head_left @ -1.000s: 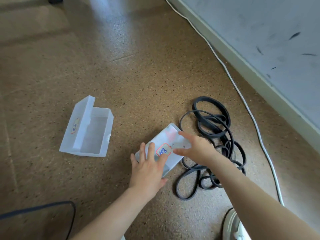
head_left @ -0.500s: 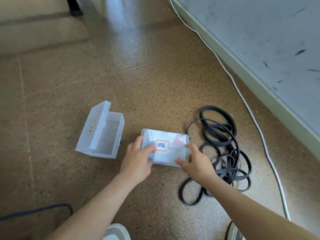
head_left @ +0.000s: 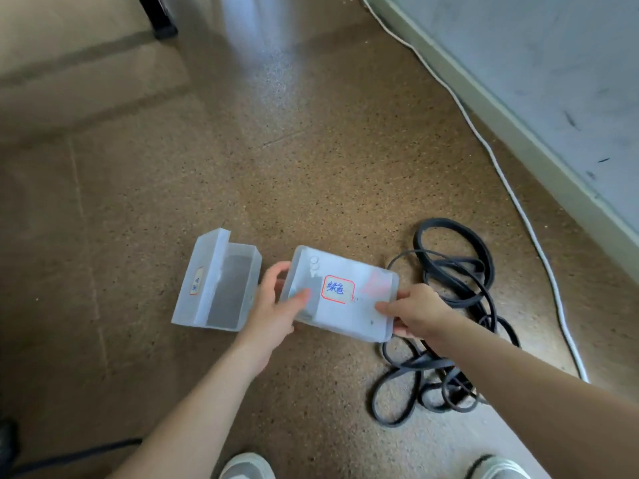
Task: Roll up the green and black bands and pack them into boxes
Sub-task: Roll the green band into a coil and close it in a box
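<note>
A closed translucent box (head_left: 349,316) with a red-edged label on its lid is held between both hands just above the floor. My left hand (head_left: 276,305) grips its left end, thumb on the lid. My right hand (head_left: 413,311) grips its right end. A second translucent box (head_left: 221,288) stands open to the left on the floor, its lid raised and nothing visible inside. A tangle of black bands (head_left: 456,316) lies loose on the floor to the right, partly behind my right forearm. No green band shows.
A white cable (head_left: 511,191) runs along the floor beside the grey wall (head_left: 553,74) on the right. A dark cable (head_left: 69,454) lies at the lower left. Two shoe tips (head_left: 247,466) sit at the bottom edge. The brown speckled floor stretches away ahead.
The labelled box has turned from a diagonal to lie crosswise. Both hands went from resting on its lid to gripping its two ends. The view has tilted up.
</note>
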Motion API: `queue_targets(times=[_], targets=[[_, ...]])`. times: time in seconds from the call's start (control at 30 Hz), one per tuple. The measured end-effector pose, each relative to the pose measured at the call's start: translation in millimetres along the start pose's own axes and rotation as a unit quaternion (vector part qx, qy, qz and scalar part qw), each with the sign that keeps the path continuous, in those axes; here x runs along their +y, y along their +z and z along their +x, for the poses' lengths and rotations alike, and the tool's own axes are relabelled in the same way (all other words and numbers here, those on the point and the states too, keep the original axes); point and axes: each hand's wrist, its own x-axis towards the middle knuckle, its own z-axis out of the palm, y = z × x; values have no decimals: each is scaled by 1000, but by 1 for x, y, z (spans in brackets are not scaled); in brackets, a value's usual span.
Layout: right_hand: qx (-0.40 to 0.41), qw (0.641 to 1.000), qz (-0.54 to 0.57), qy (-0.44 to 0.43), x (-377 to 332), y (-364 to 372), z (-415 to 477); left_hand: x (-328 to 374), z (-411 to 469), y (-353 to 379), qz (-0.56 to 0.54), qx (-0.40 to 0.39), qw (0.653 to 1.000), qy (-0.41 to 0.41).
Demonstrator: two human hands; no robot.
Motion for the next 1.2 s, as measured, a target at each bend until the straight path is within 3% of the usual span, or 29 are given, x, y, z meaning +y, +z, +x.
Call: queue_targets(times=[0.1,0.33,0.53,0.63,0.77,0.87,1.0,1.1,1.2], targets=[[-39,997,63,10,-23,-21,-40,56,-27,4,-43,35,998,-5],[-161,981,105,41,-102,-106,-129,169,-82,28,-187,80,973,-110],[-86,979,185,28,-165,-138,-103,233,-21,77,-249,131,944,-171],[-51,969,240,31,-204,-138,-63,263,37,103,-251,56,941,-219],[9,970,241,43,-245,-136,9,290,133,135,-193,-19,964,-184],[26,983,162,81,-267,-141,56,297,194,146,-189,-4,969,-157],[117,988,-94,30,-290,-159,112,302,255,168,-86,42,987,-128],[64,975,-212,-36,-309,-174,151,299,298,193,-31,53,987,-151],[34,936,-344,-70,-314,-183,197,293,340,219,-70,68,982,-162]])
